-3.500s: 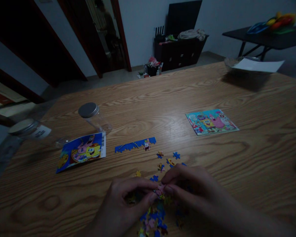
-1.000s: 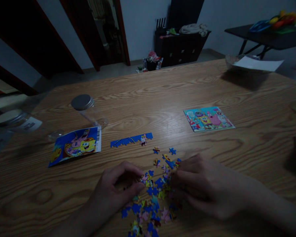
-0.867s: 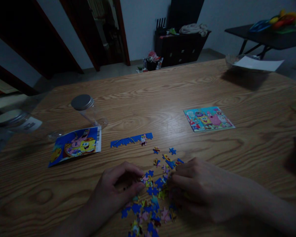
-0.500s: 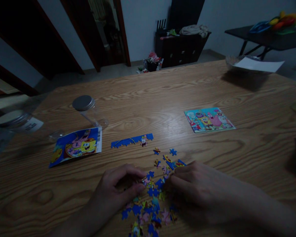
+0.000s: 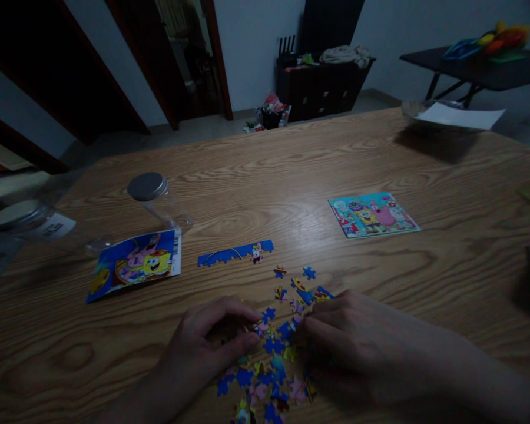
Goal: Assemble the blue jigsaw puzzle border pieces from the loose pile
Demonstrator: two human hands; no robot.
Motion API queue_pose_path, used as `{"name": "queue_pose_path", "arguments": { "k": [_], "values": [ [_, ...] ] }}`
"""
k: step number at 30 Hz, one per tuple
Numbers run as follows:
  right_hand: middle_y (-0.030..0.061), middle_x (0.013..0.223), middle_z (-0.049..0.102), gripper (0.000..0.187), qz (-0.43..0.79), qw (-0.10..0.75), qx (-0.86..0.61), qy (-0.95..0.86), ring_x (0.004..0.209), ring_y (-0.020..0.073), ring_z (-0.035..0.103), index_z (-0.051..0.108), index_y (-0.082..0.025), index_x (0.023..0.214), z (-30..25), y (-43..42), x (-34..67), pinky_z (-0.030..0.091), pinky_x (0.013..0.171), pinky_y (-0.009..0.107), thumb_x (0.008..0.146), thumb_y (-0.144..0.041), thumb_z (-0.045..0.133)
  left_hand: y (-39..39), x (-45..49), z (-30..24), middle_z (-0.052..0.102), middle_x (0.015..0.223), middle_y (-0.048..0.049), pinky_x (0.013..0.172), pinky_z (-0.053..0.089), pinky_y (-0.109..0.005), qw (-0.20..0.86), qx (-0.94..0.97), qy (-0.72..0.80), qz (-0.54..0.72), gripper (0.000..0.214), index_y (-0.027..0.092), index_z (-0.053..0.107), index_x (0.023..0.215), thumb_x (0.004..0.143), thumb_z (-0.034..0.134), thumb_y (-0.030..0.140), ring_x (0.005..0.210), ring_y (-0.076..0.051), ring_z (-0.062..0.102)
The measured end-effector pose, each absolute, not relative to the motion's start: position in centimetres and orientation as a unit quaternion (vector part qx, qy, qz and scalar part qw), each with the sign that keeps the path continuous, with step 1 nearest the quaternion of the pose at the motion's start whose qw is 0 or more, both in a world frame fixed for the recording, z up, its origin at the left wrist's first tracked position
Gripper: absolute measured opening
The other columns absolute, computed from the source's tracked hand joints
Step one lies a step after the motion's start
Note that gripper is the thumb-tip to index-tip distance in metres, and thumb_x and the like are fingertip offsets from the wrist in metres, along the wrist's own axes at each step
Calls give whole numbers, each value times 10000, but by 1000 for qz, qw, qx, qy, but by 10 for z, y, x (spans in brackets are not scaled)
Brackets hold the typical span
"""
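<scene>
A pile of loose jigsaw pieces (image 5: 274, 359), mostly blue, pink and yellow, lies at the near edge of the wooden table (image 5: 291, 171). My left hand (image 5: 207, 341) rests at the pile's left side, fingers curled and thumb pinched on a small piece I cannot make out. My right hand (image 5: 348, 341) lies on the pile's right side, fingers bent down onto the pieces. A joined blue strip of pieces (image 5: 235, 253) lies just beyond the pile. Scattered single pieces (image 5: 300, 282) lie between the strip and my hands.
A blue cartoon picture card (image 5: 135, 265) lies at the left, a finished small puzzle (image 5: 373, 214) at the right. Two clear jars with metal lids (image 5: 156, 197) (image 5: 30, 227) lie at the left. A tray with paper (image 5: 450, 115) sits at the far right corner. The room is dim.
Both hands, earlier pinched together over one piece, have come apart and settled on either side of the pile. Over the last second they barely shifted.
</scene>
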State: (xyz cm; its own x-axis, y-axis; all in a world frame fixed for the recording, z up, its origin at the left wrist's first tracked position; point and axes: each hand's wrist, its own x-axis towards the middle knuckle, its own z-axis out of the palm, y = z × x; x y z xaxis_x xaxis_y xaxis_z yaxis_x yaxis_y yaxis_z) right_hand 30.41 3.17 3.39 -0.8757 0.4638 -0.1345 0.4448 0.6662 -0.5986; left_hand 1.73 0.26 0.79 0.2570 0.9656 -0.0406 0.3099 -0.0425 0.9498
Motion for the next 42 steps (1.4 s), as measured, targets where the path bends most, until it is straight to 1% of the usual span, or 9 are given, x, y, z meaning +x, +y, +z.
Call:
{"name": "queue_pose_path", "arguments": {
  "k": [2, 7, 13, 21, 27, 30, 34, 36, 42],
  "values": [
    [14, 864, 655, 117, 335, 12, -250, -909, 652, 145, 493, 531, -214, 1010, 38, 34, 306, 300, 568, 321, 914, -201, 598, 3, 18, 8, 805, 808, 2, 650, 613, -169, 476, 633, 503, 346, 106, 270, 837, 930, 827, 855, 260, 712, -145, 770],
    [35, 840, 636, 139, 350, 16, -250, -903, 661, 163, 486, 513, -212, 943, 53, 45, 316, 343, 609, 326, 819, -175, 564, 0, 17, 8, 811, 816, 5, 641, 618, -159, 472, 629, 515, 341, 102, 284, 834, 942, 841, 839, 283, 708, -142, 780],
    [21, 829, 626, 155, 319, -16, -271, -908, 687, 162, 482, 481, -231, 890, 56, 52, 322, 314, 618, 333, 812, -155, 590, 1, 16, 6, 812, 802, 8, 636, 626, -163, 453, 642, 515, 343, 74, 291, 827, 908, 835, 831, 301, 691, -149, 783],
    [11, 801, 637, 188, 306, -12, -268, -914, 655, 149, 501, 557, -207, 925, 61, 56, 326, 291, 593, 322, 801, -67, 573, 3, 15, 6, 810, 782, -8, 613, 627, -179, 444, 649, 523, 329, 107, 277, 831, 912, 834, 824, 350, 673, -165, 779],
    [20, 775, 657, 203, 309, -37, -283, -907, 615, 155, 515, 581, -201, 923, 64, 57, 328, 292, 567, 314, 765, -72, 590, 0, 13, 2, 803, 788, -8, 617, 627, -189, 449, 649, 528, 314, 114, 284, 828, 935, 858, 816, 367, 683, -169, 777],
    [21, 769, 661, 183, 306, -41, -285, -908, 609, 154, 518, 581, -201, 927, 64, 57, 327, 282, 567, 312, 781, -93, 606, 1, 14, 4, 803, 780, -10, 613, 630, -193, 457, 642, 526, 320, 109, 280, 828, 922, 852, 819, 363, 672, -173, 777],
    [26, 790, 686, 77, 313, -43, -295, -902, 620, 153, 544, 588, -199, 955, 62, 56, 325, 289, 575, 303, 892, -177, 626, 2, 16, 7, 807, 787, 3, 625, 624, -173, 452, 642, 524, 331, 80, 292, 828, 914, 842, 826, 326, 678, -159, 781],
    [34, 808, 700, 63, 313, -44, -299, -900, 634, 159, 567, 606, -191, 973, 61, 56, 323, 300, 579, 306, 919, -212, 630, 2, 16, 6, 807, 791, 4, 630, 622, -167, 451, 642, 521, 336, 77, 293, 827, 915, 844, 825, 321, 683, -154, 782],
    [17, 761, 687, 46, 294, -60, -295, -907, 613, 157, 555, 603, -194, 911, 57, 53, 322, 297, 572, 323, 904, -162, 636, 1, 15, 2, 800, 785, -12, 617, 623, -178, 452, 643, 524, 327, 91, 269, 818, 915, 854, 815, 336, 676, -161, 777]
  ]
}}
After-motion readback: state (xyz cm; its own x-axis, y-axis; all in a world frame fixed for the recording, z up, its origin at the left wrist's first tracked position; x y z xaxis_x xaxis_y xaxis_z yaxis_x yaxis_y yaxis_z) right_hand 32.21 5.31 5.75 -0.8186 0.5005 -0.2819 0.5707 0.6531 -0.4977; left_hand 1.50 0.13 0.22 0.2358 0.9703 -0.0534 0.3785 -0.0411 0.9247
